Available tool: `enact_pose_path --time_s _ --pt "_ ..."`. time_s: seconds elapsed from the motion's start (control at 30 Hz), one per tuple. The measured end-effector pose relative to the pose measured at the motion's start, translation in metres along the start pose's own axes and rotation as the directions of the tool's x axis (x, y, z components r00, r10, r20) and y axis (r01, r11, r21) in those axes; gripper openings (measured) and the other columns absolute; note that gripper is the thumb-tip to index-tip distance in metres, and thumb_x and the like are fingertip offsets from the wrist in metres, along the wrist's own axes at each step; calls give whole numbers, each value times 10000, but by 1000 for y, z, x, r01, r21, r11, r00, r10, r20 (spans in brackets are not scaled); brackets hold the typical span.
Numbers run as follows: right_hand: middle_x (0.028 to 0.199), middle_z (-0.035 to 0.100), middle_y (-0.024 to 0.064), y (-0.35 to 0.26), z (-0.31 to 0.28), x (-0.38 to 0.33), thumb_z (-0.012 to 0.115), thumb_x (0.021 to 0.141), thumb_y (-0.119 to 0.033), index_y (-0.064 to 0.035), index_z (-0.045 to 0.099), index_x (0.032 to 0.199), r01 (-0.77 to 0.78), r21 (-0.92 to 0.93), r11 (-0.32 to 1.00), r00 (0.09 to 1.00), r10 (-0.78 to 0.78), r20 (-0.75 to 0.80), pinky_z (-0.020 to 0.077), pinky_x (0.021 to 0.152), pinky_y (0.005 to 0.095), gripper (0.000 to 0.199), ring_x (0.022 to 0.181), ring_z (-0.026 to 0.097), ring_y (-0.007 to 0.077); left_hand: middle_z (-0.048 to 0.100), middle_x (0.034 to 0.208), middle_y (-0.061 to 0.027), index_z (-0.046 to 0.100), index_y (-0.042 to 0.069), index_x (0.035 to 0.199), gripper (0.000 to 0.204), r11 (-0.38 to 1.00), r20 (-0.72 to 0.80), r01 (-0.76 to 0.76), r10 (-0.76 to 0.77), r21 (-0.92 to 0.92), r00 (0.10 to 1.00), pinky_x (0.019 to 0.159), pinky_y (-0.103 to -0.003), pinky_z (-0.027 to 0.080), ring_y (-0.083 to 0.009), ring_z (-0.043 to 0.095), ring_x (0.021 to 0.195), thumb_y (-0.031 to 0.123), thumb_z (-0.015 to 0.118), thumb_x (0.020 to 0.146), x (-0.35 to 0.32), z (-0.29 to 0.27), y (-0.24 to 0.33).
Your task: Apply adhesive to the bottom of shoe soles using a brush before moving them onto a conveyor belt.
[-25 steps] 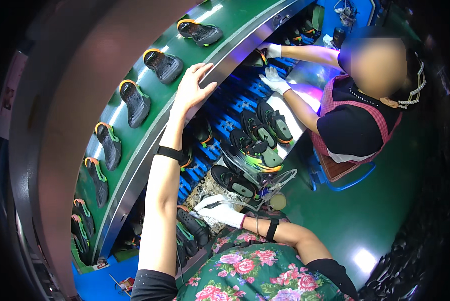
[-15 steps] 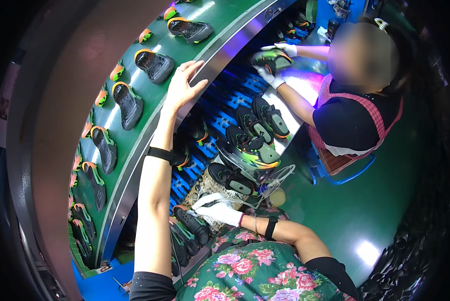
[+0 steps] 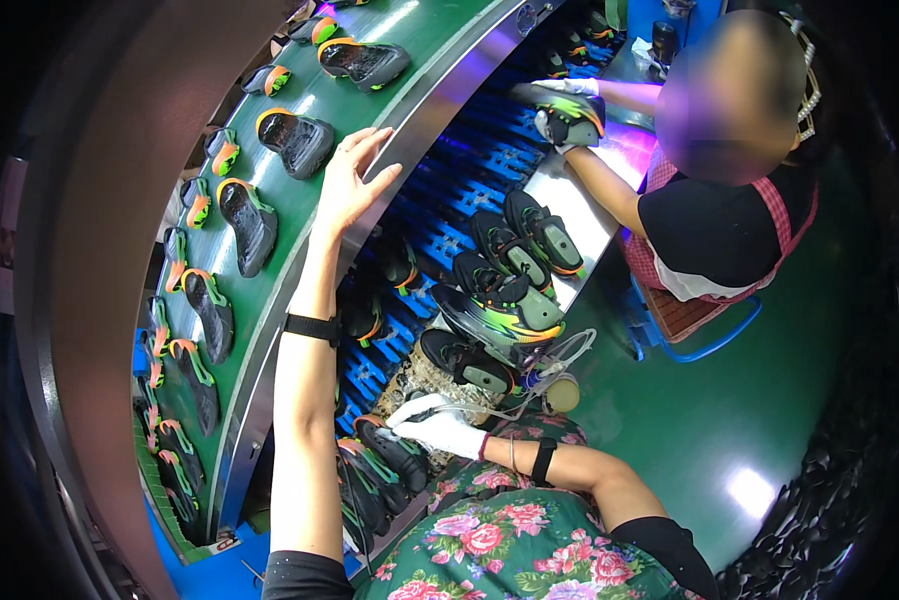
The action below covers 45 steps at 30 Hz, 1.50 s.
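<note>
My bare left hand reaches over the metal rim of the green conveyor, fingers and thumb apart, holding nothing. Close to it on the belt lies a black shoe sole with an orange edge. My white-gloved right hand is closed around a slim tool with a clear tube; the tool's tip is hard to make out. Just left of the glove leans a dark sole, the foremost of several soles standing in a row. Finished-looking black shoes with grey-green bottoms lie beyond the right hand.
More soles lie along the curved green belt. Blue slatted rollers run below its metal rim. A co-worker in a pink checked apron sits at the right, holding a shoe. A pale round container stands near the tube.
The view has shifted slightly. The co-worker has turned the shoe so its bottom shows. My left hand stays spread over the rim, and my right hand keeps its grip beside the sole.
</note>
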State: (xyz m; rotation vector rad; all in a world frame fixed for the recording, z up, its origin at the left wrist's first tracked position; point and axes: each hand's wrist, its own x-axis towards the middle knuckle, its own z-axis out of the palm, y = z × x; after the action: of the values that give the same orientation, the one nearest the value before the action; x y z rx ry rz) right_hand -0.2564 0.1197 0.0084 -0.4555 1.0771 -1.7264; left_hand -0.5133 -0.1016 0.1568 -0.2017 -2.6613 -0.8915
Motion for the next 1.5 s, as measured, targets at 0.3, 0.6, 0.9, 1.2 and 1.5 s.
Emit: enact_pose_path --time_s 0.3,0.6,0.9,1.2,1.5 --pt "882 747 29 0 1 5 754 852 -120 -54 767 989 52 -18 998 998 -51 22 524 713 230 153 789 654 75 589 1296 -126 661 122 1283 519 998 -13 -39 40 53 999 958 -335 485 -243 605 1117 266 783 800 1 -4 -4" --pt "912 752 46 2 3 8 721 866 -137 -44 765 981 98 -35 995 995 -98 -3 522 751 247 154 821 668 101 580 1318 -96 647 63 1286 467 999 41 -7 5 46 999 1070 -320 417 -197 559 1219 160 767 845 2 -7 -2" --pt "939 758 44 5 2 5 737 856 -125 -53 773 988 98 -27 995 995 -99 -13 534 770 247 155 844 675 101 618 1269 -121 690 90 1228 456 1000 1 -24 24 11 1000 1019 -345 447 -256 592 1176 224 783 803 2 -6 0" --pt "935 755 36 16 0 9 740 860 -140 -54 766 1005 86 -39 996 996 -87 -21 534 767 241 171 851 672 88 614 1282 -132 693 79 1217 432 1000 -9 -27 27 -15 1000 1030 -342 443 -244 592 1196 182 782 807 3 -6 -1" --pt "921 757 71 7 3 7 709 854 -123 -35 767 962 83 3 997 996 -83 -25 534 769 272 151 825 687 131 625 1271 -137 695 73 1204 415 1000 -32 -24 24 -12 999 1041 -350 440 -251 597 1192 166 778 808 4 -6 -4"
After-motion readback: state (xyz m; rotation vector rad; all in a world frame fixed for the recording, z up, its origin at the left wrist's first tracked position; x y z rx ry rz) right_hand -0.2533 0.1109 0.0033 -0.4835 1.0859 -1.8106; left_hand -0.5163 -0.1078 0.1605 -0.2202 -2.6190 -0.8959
